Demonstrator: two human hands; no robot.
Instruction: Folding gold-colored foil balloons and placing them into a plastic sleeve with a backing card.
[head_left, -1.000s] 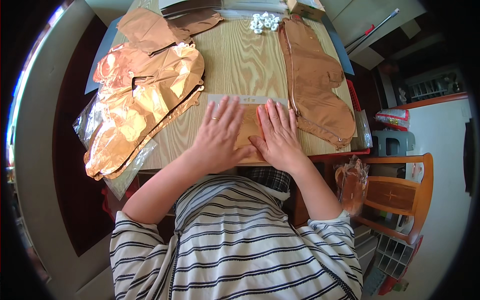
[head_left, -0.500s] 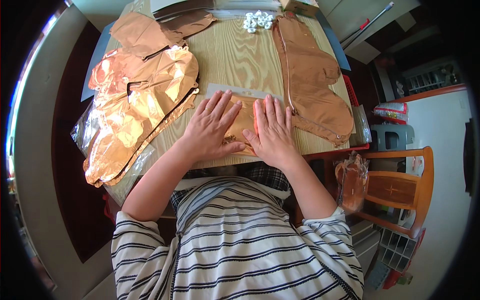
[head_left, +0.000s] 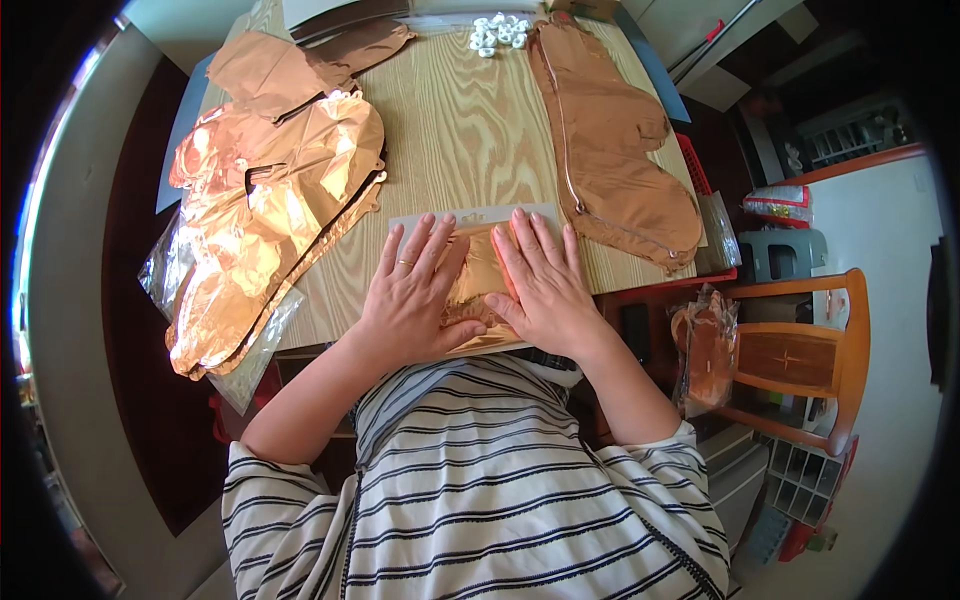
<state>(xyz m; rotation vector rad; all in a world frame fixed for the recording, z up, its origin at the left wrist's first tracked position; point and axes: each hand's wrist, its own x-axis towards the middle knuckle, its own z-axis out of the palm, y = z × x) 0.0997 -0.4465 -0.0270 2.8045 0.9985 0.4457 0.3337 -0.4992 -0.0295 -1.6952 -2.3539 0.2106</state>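
My left hand [head_left: 408, 300] and my right hand [head_left: 545, 285] lie flat, fingers stretched out, on a clear plastic pouch [head_left: 472, 217] at the table's near edge. Inside it a folded copper-coloured foil sheet [head_left: 476, 272] shows between my hands. The pouch's pale top strip has a hanging hole and points away from me. Both thumbs reach inward over the foil, and my palms hide much of it. To the left lies a stack of shiny copper foil balloons [head_left: 290, 215], flat and uninflated. More flat foil balloons [head_left: 612, 150] are stacked at the right.
Small white rings [head_left: 498, 34] sit in a pile at the table's far side. Clear plastic bags [head_left: 250, 362] stick out under the left stack. A wooden chair [head_left: 790, 350] stands at the right, with a clear bag of copper foil [head_left: 708, 345] on it. A red basket [head_left: 692, 162] borders the table's right edge.
Both hands and the pouch have slid toward me, and its lower end now reaches the table's near edge. The fingers of my left hand have spread somewhat. The whole view has shifted slightly.
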